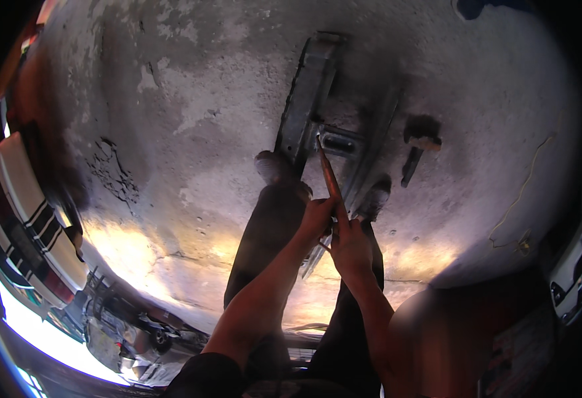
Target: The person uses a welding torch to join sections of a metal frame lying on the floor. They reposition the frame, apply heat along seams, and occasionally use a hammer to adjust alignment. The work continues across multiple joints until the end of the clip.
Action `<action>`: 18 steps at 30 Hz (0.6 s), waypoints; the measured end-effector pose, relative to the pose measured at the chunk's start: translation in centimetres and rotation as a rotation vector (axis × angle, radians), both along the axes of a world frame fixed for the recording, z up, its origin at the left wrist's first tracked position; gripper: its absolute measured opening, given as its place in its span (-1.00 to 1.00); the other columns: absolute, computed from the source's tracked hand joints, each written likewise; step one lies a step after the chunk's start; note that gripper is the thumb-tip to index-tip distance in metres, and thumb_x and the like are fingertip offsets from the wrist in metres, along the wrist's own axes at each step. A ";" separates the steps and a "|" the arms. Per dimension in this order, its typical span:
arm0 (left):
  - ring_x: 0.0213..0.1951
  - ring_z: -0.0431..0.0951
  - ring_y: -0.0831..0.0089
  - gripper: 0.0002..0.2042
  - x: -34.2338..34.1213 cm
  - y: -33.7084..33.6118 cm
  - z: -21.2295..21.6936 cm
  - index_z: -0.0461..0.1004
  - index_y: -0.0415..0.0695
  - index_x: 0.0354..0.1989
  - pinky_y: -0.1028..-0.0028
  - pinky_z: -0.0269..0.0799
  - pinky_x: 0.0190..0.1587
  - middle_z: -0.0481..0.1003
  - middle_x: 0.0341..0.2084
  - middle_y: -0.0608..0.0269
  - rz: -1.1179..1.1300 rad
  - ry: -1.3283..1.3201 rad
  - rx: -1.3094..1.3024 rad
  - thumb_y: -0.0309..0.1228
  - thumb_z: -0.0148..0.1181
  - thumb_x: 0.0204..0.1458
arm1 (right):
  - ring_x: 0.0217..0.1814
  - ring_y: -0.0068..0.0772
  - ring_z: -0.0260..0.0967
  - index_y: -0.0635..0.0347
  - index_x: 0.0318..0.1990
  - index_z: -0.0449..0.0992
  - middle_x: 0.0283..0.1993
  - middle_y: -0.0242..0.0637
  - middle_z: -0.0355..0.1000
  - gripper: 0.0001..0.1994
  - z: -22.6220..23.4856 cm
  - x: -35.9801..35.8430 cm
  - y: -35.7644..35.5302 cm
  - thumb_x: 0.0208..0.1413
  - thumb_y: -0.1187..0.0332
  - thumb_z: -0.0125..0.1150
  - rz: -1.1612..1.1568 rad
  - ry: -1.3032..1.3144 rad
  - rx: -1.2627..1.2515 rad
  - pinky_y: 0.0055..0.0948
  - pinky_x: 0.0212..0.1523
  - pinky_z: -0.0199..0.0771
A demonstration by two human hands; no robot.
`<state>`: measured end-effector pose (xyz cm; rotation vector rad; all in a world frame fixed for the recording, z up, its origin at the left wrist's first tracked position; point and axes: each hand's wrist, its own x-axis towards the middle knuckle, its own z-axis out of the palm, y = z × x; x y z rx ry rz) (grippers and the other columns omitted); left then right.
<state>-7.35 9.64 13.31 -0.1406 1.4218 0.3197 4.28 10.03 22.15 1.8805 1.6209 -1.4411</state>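
Both of my hands are closed around a long, tapered, copper-brown tool [329, 174] that looks like a torch. My left hand [317, 219] wraps its rear part, and my right hand [351, 249] grips just behind and to the right. The tool's thin tip points away from me, at the left end of a slotted crosspiece [339, 142]; whether it touches cannot be made out. This crosspiece joins the long dark rails of a metal frame [304, 93] lying on the floor. A small light spot shows at the tip. The fingers partly hide the tool's rear end.
My shoes [274, 167] stand at either side of the frame. A hammer [410, 166] lies to its right on the worn concrete floor [198, 99]. A thin cord [524, 189] curves at the far right. Vehicles [35, 219] stand at the left, and a white car [572, 272] at the right.
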 end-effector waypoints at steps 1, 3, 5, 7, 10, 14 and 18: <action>-0.75 0.35 0.60 -0.70 0.0 -0.1 -0.1 0.53 -0.25 -0.31 0.51 0.16 -0.72 0.40 -0.68 0.35 -0.002 0.000 -0.014 -0.23 0.08 0.26 | -0.20 0.16 0.47 -0.08 0.47 0.09 -0.14 0.04 0.39 -0.20 0.0 0.2 -0.2 0.02 0.50 0.23 0.013 0.000 -0.010 0.01 -0.23 0.52; -0.75 0.34 0.59 -0.70 0.0 -0.2 -0.2 0.53 -0.24 -0.32 0.51 0.16 -0.72 0.39 -0.68 0.36 -0.006 0.000 -0.041 -0.23 0.08 0.26 | -0.20 0.16 0.48 -0.09 0.47 0.09 -0.14 0.04 0.39 -0.20 0.0 0.4 -0.4 0.02 0.50 0.23 0.024 0.002 -0.025 0.01 -0.23 0.52; -0.73 0.36 0.58 -0.70 0.2 0.2 0.2 0.53 -0.23 -0.32 0.52 0.18 -0.70 0.40 -0.67 0.36 0.000 -0.009 -0.043 -0.22 0.08 0.26 | -0.21 0.16 0.48 -0.09 0.47 0.08 -0.14 0.04 0.39 -0.19 -0.1 0.7 -0.5 0.02 0.50 0.23 0.020 0.006 -0.030 0.01 -0.23 0.52; -0.71 0.37 0.58 -0.71 0.4 0.3 0.1 0.53 -0.23 -0.33 0.52 0.20 -0.68 0.41 -0.65 0.35 0.032 -0.010 -0.025 -0.23 0.08 0.26 | -0.21 0.16 0.48 -0.09 0.47 0.08 -0.14 0.04 0.39 -0.19 -0.2 0.6 -0.4 0.02 0.49 0.23 0.011 -0.004 0.010 0.01 -0.23 0.52; -0.67 0.40 0.58 -0.71 0.6 0.0 -0.6 0.53 -0.23 -0.33 0.52 0.22 -0.66 0.43 -0.61 0.34 0.079 -0.001 0.019 -0.23 0.07 0.26 | -0.22 0.16 0.48 -0.09 0.48 0.07 -0.15 0.04 0.39 -0.18 -0.4 0.4 0.3 0.02 0.49 0.24 0.005 -0.002 0.027 0.01 -0.23 0.53; -0.63 0.43 0.57 -0.71 0.4 -0.5 -1.4 0.53 -0.24 -0.31 0.51 0.25 -0.64 0.45 -0.58 0.33 0.008 0.007 -0.003 -0.23 0.07 0.26 | -0.23 0.16 0.48 -0.07 0.48 0.05 -0.16 0.05 0.39 -0.17 -0.5 0.4 0.0 0.01 0.49 0.24 0.011 0.000 0.029 0.01 -0.23 0.53; -0.59 0.47 0.55 -0.70 0.2 -0.7 -1.3 0.54 -0.25 -0.28 0.51 0.30 -0.60 0.48 -0.55 0.31 -0.029 -0.012 -0.040 -0.23 0.07 0.25 | -0.23 0.15 0.48 -0.06 0.48 0.05 -0.15 0.05 0.39 -0.17 -0.2 0.6 -0.1 0.01 0.49 0.24 0.027 -0.001 -0.018 0.00 -0.25 0.53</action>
